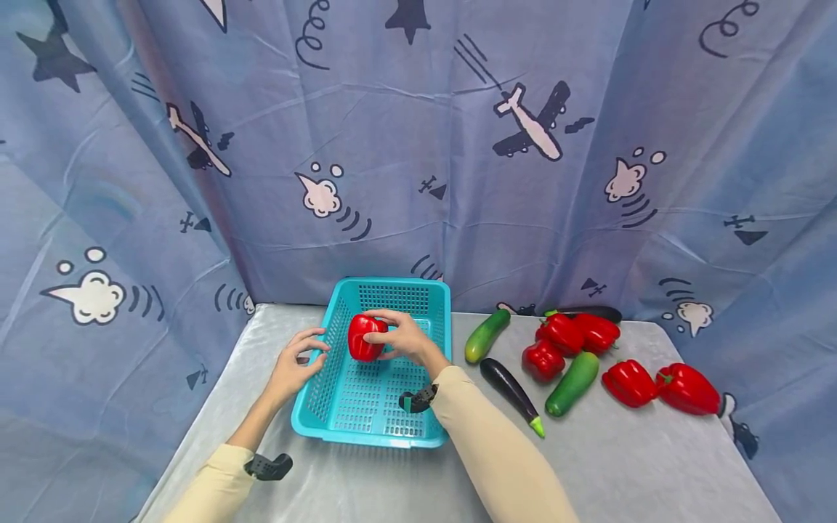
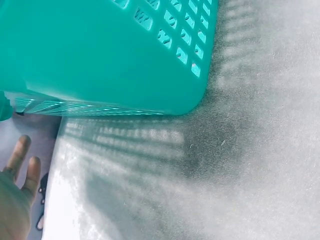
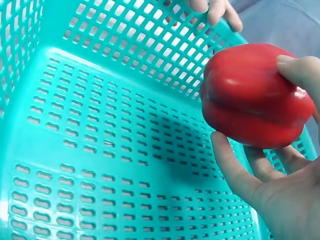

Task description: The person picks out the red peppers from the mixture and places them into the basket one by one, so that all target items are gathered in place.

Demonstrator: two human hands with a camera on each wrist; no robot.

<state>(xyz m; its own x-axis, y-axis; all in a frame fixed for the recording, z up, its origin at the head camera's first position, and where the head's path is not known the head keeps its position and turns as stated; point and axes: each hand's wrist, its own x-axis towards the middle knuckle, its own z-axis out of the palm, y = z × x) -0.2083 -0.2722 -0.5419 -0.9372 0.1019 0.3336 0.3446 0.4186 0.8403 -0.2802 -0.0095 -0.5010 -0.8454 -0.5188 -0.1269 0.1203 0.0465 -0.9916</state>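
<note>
Above the turquoise basket (image 1: 373, 367), in the head view, the right hand (image 1: 402, 338) grasps a red bell pepper (image 1: 364, 338) with fingers curled round it, holding it over the basket's floor. The left hand (image 1: 294, 363) rests against the basket's left rim, fingers relaxed. I judge the loading barely begun: the basket's floor shows no vegetable, while five more red peppers (image 1: 562, 333), two cucumbers (image 1: 487, 335) and an eggplant (image 1: 511, 387) lie on the grey table (image 1: 621, 465) to the right. A second dark eggplant behind the peppers is mostly hidden.

From the left wrist, only the basket's outer wall (image 2: 100, 55), its shadow on the table and a cut-off palm with two straight fingers (image 2: 20, 170) show; whether they touch the rim cannot be told here.

From the right wrist, the pepper (image 3: 252, 95) sits between thumb and fingers, clear of the perforated floor (image 3: 110, 150). Fingertips (image 3: 217, 9) of the left hand peek over the far rim.
</note>
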